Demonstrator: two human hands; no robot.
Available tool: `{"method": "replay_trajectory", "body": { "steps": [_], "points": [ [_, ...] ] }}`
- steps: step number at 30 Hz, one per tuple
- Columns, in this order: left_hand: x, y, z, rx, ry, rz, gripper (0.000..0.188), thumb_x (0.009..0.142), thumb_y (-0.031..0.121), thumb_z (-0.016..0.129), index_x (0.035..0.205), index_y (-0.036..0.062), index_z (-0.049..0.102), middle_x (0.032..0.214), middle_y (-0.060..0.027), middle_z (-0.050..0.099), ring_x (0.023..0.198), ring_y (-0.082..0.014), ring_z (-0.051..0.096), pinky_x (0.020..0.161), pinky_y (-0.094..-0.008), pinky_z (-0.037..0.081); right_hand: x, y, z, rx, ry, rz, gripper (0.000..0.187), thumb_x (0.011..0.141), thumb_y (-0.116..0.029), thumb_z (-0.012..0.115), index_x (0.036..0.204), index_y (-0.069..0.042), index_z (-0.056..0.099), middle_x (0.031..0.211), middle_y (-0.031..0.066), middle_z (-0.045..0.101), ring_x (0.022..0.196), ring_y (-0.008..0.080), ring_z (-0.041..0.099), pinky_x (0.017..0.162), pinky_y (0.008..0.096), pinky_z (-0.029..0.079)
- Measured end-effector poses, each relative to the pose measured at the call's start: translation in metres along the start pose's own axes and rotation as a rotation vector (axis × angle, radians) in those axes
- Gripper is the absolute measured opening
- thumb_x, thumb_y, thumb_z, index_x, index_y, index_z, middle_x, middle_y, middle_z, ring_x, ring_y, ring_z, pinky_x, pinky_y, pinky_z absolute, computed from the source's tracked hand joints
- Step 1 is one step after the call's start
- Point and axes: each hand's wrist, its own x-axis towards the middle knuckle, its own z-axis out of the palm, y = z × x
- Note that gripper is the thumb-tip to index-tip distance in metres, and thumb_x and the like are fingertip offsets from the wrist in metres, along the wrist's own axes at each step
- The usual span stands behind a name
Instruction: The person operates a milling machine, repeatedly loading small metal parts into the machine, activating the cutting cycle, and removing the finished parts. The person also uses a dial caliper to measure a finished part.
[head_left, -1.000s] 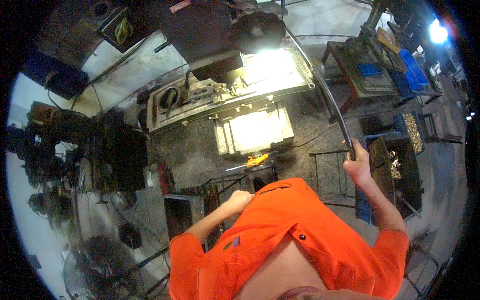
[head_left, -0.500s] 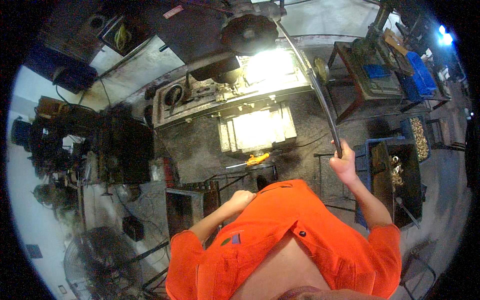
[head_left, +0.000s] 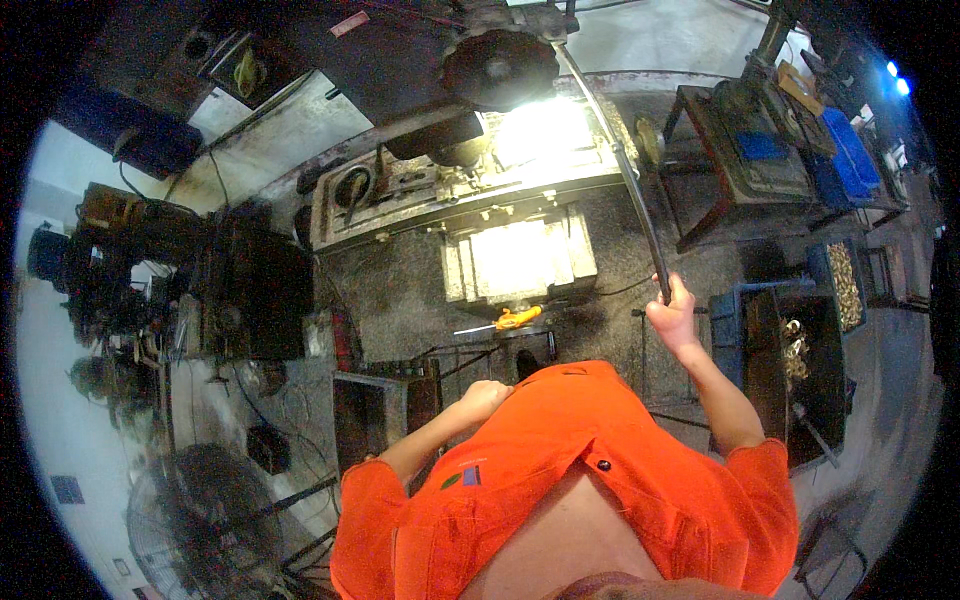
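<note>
We take this for a workshop, probably one for metal parts; in front of us stands a big dark machine [head_left: 385, 60] with a long lever [head_left: 630, 180], over a heavy metal bed [head_left: 440, 212] under harsh white light; to our right we see a worn metal table [head_left: 780, 185], a blue crate [head_left: 823, 290] full of small pieces [head_left: 845, 280], and a dark bin [head_left: 762, 350] holding more; to our left we find a large floor fan [head_left: 200, 515], more dark machinery [head_left: 255, 290] and loose cables [head_left: 270, 420], all over a stained, gritty floor [head_left: 380, 290].
</note>
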Motion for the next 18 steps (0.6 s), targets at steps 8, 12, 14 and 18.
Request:
{"method": "replay_trajectory", "body": {
  "steps": [8, 12, 14, 18],
  "points": [
    [-0.003, 0.001, -0.004, 0.009, -0.04, -0.039, 0.027, 0.075, 0.028, 0.051, 0.08, 0.0033, 0.06, 0.072, -0.0197, 0.062, 0.071, -0.0349, 0.062, 0.061, -0.0432, 0.049, 0.016, 0.036, 0.022, 0.022, 0.039, -0.007, 0.023, 0.063, -0.01, 0.055, 0.087, -0.009, 0.056, 0.054, -0.0009, 0.045, 0.049, 0.0097, 0.044, 0.046, 0.0262, 0.037],
    [-0.004, 0.004, -0.007, 0.008, -0.067, -0.049, 0.027, 0.075, 0.028, 0.052, 0.083, 0.0031, 0.06, 0.074, -0.0197, 0.063, 0.072, -0.0347, 0.062, 0.062, -0.0433, 0.049, 0.024, 0.034, 0.028, -0.009, 0.058, -0.043, 0.018, 0.064, -0.011, 0.056, 0.081, -0.01, 0.055, 0.052, -0.0021, 0.045, 0.047, 0.0095, 0.045, 0.046, 0.0256, 0.037],
    [-0.006, 0.006, -0.009, 0.003, -0.062, -0.054, 0.028, 0.075, 0.028, 0.053, 0.085, 0.0031, 0.06, 0.074, -0.0197, 0.063, 0.073, -0.0346, 0.062, 0.062, -0.0433, 0.049, 0.03, 0.042, 0.032, -0.033, 0.063, -0.028, 0.016, 0.064, -0.011, 0.055, 0.08, -0.01, 0.055, 0.052, -0.0017, 0.046, 0.047, 0.0096, 0.045, 0.046, 0.0258, 0.037],
    [-0.007, 0.009, -0.01, 0.001, -0.071, -0.06, 0.03, 0.074, 0.029, 0.054, 0.088, 0.0031, 0.06, 0.074, -0.0196, 0.063, 0.074, -0.0346, 0.062, 0.063, -0.0435, 0.049, 0.037, 0.054, 0.039, 0.009, 0.022, 0.059, 0.012, 0.065, -0.011, 0.055, 0.077, -0.009, 0.055, 0.052, -0.0005, 0.047, 0.048, 0.01, 0.046, 0.046, 0.026, 0.038]
  ]
}}
